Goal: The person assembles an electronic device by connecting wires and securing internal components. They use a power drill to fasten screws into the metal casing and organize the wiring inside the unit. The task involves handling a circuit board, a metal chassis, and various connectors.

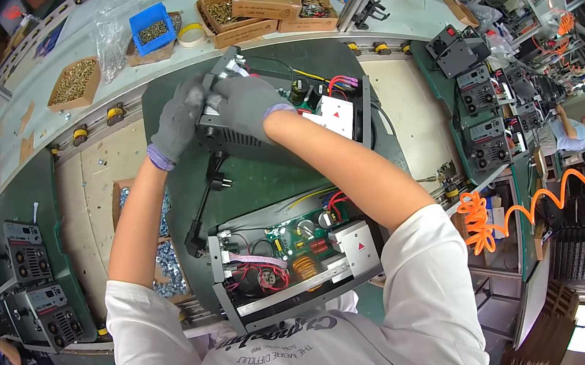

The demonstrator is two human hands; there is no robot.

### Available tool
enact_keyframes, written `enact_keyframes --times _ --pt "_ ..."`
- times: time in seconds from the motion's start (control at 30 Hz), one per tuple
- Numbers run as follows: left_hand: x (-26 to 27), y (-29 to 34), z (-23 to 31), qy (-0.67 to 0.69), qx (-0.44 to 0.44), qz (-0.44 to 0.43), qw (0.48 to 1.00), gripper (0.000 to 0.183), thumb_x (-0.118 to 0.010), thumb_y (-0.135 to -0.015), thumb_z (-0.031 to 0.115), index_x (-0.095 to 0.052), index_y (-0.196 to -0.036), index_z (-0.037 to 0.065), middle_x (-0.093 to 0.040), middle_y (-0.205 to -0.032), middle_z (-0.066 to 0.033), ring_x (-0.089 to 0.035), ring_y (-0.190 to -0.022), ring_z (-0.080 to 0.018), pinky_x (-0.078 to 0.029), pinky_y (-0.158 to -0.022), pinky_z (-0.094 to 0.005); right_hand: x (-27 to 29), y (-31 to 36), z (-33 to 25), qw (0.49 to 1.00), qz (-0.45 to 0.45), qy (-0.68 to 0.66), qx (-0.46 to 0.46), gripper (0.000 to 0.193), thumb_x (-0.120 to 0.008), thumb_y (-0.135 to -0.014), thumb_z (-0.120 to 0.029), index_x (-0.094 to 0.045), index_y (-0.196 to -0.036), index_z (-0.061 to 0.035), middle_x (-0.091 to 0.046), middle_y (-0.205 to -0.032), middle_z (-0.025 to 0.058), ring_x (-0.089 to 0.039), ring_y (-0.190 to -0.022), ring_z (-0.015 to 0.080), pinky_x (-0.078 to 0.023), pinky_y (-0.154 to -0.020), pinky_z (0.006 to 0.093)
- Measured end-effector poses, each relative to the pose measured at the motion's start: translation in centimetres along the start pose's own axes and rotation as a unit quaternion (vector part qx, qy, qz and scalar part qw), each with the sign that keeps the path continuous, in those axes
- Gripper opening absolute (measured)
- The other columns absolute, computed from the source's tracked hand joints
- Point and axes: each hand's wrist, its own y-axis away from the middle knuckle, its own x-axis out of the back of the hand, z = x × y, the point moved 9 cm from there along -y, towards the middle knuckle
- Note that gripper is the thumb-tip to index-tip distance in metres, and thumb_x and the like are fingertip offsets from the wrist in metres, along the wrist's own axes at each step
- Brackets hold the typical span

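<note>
A black metal machine housing (243,144) with an open top lies at the far side of the green work board (248,184). Inside it are a circuit board, red wires and a white plate (337,114). My left hand (180,116), in a grey glove, is closed at the left end of this housing, by its front panel (226,62). My right hand (249,103), gloved too, reaches over the same end with fingers bent and bunched close to the left ones. Its fingertips, and whatever they hold, are hidden. A black power cord with a plug (218,181) hangs below the housing.
Nearest me lies a second open housing (300,296) with exposed wiring. Small parts fill a carton (76,84), a blue bin (153,31) and a box of screws (169,269). Finished-looking machines (24,251) stand left, others (480,91) right. An orange coiled hose (475,221) hangs at right.
</note>
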Motion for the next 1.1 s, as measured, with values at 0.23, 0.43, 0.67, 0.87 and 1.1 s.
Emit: enact_keyframes --times 0.23,0.43,0.67,0.87,1.1 --pt "10.4 11.8 -11.2 -0.25 0.303 0.124 0.911 0.037 -0.05 -0.096 0.03 -0.067 -0.114 0.002 -0.068 -0.11 -0.0261 -0.067 -0.106 -0.0364 -0.051 -0.092 -0.0426 1.9 1.8 0.3 0.995 0.088 -0.037 0.036 0.036 -0.059 -0.093 -0.042 -0.071 -0.116 -0.0158 -0.069 -0.116 0.0174 -0.066 -0.108 0.0372 -0.051 -0.093 0.0443" --pt "7.4 23.4 -11.8 -0.468 0.356 -0.032 0.808 0.046 -0.075 -0.077 0.038 -0.071 -0.116 0.013 -0.07 -0.116 -0.0185 -0.066 -0.109 -0.0354 -0.049 -0.102 -0.0411 1.4 0.9 2.0 0.994 0.089 -0.067 -0.007 0.034 -0.061 -0.092 -0.037 -0.072 -0.115 -0.0151 -0.069 -0.115 0.0193 -0.065 -0.109 0.0373 -0.05 -0.095 0.0429" --pt "8.0 24.0 -12.8 -0.317 0.351 -0.008 0.881 0.031 -0.069 -0.087 0.028 -0.072 -0.114 0.014 -0.072 -0.107 -0.0161 -0.068 -0.102 -0.0345 -0.051 -0.092 -0.0431 6.0 10.8 -0.5 0.963 0.212 -0.099 0.131 0.025 -0.063 -0.092 -0.024 -0.068 -0.112 -0.0107 -0.071 -0.1 0.0177 -0.069 -0.096 0.0345 -0.052 -0.084 0.0396" --pt "10.4 24.0 -14.5 -0.413 0.346 0.008 0.843 0.027 -0.063 -0.092 0.029 -0.073 -0.113 0.013 -0.072 -0.103 -0.0177 -0.068 -0.097 -0.0369 -0.053 -0.085 -0.0447 6.4 28.0 3.1 0.933 0.181 -0.311 0.022 0.019 -0.062 -0.093 -0.016 -0.067 -0.101 0.0008 -0.067 -0.088 0.0076 -0.061 -0.079 0.0136 -0.047 -0.074 0.0285" --pt "9.7 28.2 -19.6 0.424 0.383 0.317 0.757 0.025 -0.051 -0.1 0.027 -0.064 -0.095 0.006 -0.059 -0.071 -0.0079 -0.056 -0.061 -0.0193 -0.046 -0.051 -0.0286 -8.6 52.7 23.4 0.882 -0.158 -0.098 -0.433 0.059 -0.058 -0.092 -0.054 -0.069 -0.106 0.0026 -0.072 -0.09 0.0176 -0.07 -0.088 0.0334 -0.054 -0.079 0.0417"
